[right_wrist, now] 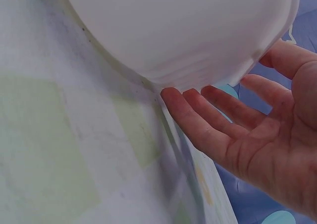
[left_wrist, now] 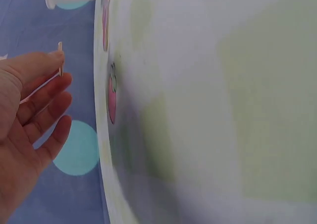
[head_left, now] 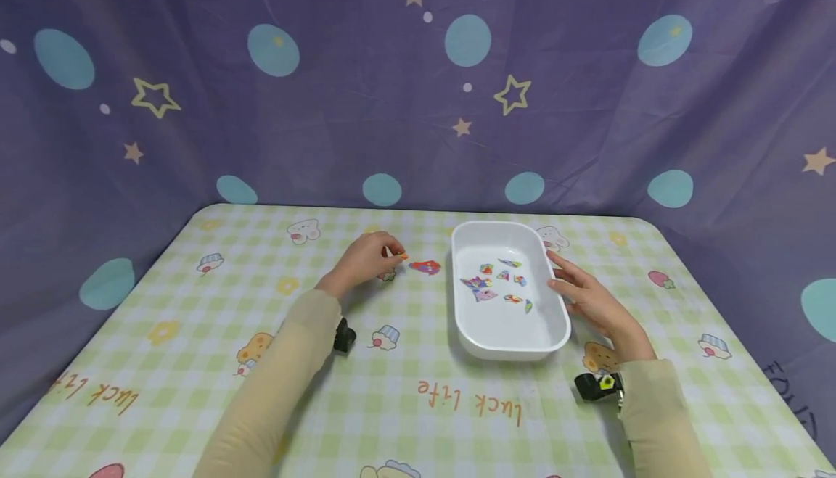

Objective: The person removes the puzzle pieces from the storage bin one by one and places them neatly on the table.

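Note:
My left hand (head_left: 367,262) pinches a small flat orange piece (head_left: 403,256) between thumb and fingertip, above the table; in the left wrist view the piece (left_wrist: 61,59) shows edge-on at the fingertips of the hand (left_wrist: 34,100). Just right of it a red and purple piece (head_left: 425,267) lies on the cloth. My right hand (head_left: 597,304) touches the right side of a white tray (head_left: 512,353), fingers extended; in the right wrist view the fingertips of the hand (right_wrist: 247,120) rest against the tray wall (right_wrist: 193,45). Several small colourful pieces (head_left: 485,294) lie inside the tray.
A checked cloth with printed cartoons and lettering covers the table (head_left: 385,420). A purple curtain (head_left: 366,101) with stars and blue ovals hangs behind it. Black wrist devices show at the left wrist (head_left: 344,336) and the right wrist (head_left: 596,386).

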The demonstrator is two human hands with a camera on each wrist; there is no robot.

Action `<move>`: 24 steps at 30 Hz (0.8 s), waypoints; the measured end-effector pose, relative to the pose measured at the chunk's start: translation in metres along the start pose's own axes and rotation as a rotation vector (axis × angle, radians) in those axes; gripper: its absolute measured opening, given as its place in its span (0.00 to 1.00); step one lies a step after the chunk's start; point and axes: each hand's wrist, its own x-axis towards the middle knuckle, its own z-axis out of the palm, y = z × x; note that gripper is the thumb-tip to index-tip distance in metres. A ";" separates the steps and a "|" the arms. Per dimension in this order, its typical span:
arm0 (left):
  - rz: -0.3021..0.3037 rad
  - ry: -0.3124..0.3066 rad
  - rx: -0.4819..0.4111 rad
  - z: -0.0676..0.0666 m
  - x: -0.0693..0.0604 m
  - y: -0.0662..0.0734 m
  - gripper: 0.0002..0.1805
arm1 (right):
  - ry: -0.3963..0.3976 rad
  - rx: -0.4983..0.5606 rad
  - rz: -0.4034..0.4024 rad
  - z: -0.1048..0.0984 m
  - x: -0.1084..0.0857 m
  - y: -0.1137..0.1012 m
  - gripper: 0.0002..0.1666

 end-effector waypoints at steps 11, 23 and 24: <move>-0.042 -0.037 0.083 0.002 0.000 -0.003 0.09 | 0.014 -0.023 0.014 0.001 0.000 0.001 0.40; -0.039 -0.088 0.159 0.006 0.010 -0.011 0.07 | 0.011 -0.012 0.009 0.000 0.001 0.003 0.39; -0.037 -0.092 0.161 0.006 0.011 -0.011 0.07 | 0.011 -0.015 0.010 0.000 0.001 0.003 0.39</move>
